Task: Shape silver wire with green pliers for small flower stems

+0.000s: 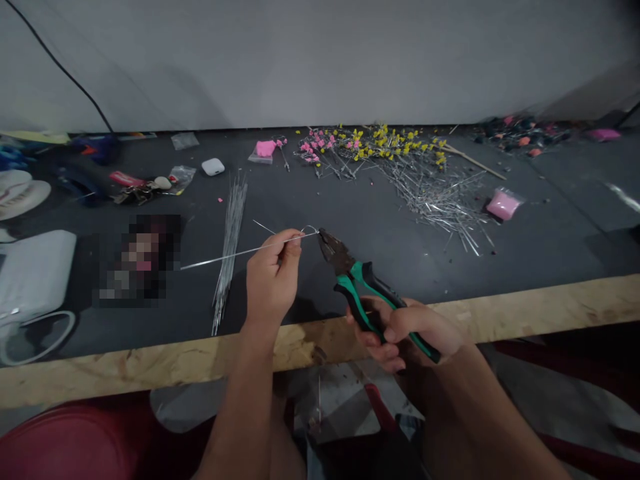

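Between thumb and fingers, my left hand (275,273) pinches a thin silvery wire (220,259) that runs out to the left. At its right end the wire bends into a small loop. My right hand (400,327) grips green-and-black pliers (357,280) by the handles. The plier jaws point up and left, and their tip meets the wire's looped end. Whether the jaws are clamped on it I cannot tell. Left of my left hand lies a bundle of straight wires (231,247) on the dark table (310,200).
Wires with yellow and pink tips (375,143) lie along the back, beside a heap of wires (440,200). A pink packet (504,204) is at right. At left are a white case (213,166), keys (143,189) and a white device (37,270). A wooden edge (165,363) borders the front.
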Tool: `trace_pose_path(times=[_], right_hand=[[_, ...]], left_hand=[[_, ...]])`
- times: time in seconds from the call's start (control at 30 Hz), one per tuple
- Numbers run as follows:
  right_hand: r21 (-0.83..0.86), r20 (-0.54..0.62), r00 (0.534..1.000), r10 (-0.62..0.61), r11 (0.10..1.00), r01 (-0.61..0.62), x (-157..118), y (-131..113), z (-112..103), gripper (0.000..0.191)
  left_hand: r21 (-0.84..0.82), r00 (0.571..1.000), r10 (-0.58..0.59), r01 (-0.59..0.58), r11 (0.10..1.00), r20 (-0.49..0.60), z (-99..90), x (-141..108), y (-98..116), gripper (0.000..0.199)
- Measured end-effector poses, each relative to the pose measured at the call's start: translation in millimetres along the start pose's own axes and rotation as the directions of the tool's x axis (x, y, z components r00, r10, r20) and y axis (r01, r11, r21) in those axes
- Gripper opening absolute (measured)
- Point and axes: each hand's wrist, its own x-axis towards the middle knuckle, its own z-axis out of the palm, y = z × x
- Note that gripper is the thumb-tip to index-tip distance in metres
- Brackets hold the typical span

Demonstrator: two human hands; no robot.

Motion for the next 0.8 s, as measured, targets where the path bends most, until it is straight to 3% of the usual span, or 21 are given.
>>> trace_pose_path(times=[0.17, 0.3, 0.53, 0.8], right_hand=[[-0.006, 0.017, 1.0, -0.01, 1.0, 0.01, 2.4, 2.1, 2.1, 0.044], [-0.004, 0.013, 1.0, -0.011, 1.0, 0.011, 4.5, 3.9, 4.0, 0.041], [-0.003, 0.009, 1.0, 0.0, 1.0, 0.0, 5.3, 3.7, 5.7, 0.038], [0.007, 0.006, 1.0, -0.006, 1.0, 0.006, 6.1, 4.5, 6.7, 0.036]], left_hand=[[0.139, 0.991, 0.119, -0.126, 0.982, 0.06, 5.6, 0.7, 2.5, 0.019], [0.242, 0.979, 0.203, -0.192, 0.951, -0.022, 4.2, 2.8, 1.7, 0.017], [-0.149, 0.994, 0.094, -0.101, 0.984, -0.054, 4.4, -2.0, 5.8, 0.019], [-0.206, 0.997, 0.065, -0.071, 0.976, -0.037, 5.5, -1.0, 2.8, 0.017]])
